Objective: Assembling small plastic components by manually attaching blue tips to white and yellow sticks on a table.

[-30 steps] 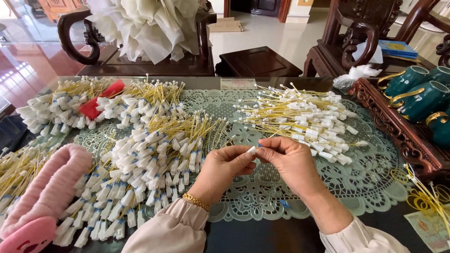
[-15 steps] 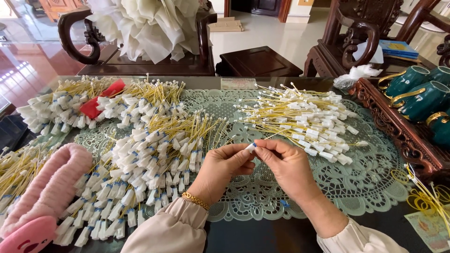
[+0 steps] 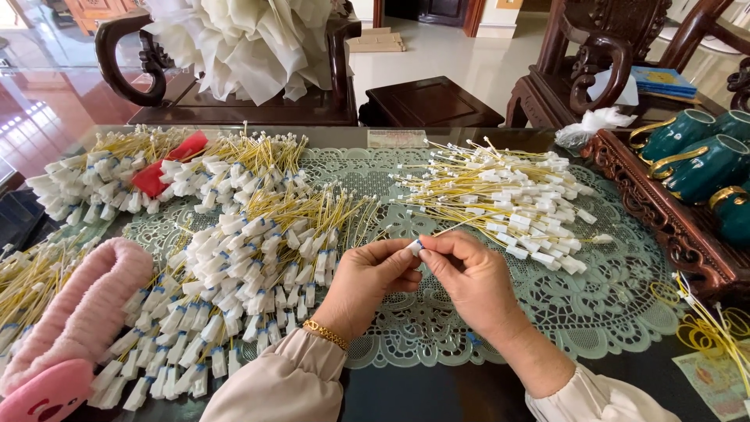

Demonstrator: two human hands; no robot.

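My left hand (image 3: 367,281) and right hand (image 3: 469,277) both pinch one small white connector (image 3: 414,247) above the lace mat (image 3: 594,305).

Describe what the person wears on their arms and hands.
Both hands are bare: no gloves, no rings that show. The left hand has a gold chain bracelet at the wrist, above a loose beige sleeve. The right hand ends in a white sleeve.

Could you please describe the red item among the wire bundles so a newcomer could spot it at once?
Start at the lace mat on the table, then go to its far-left heap of yellow wires. The red item lies on top, the only red thing among white tags.
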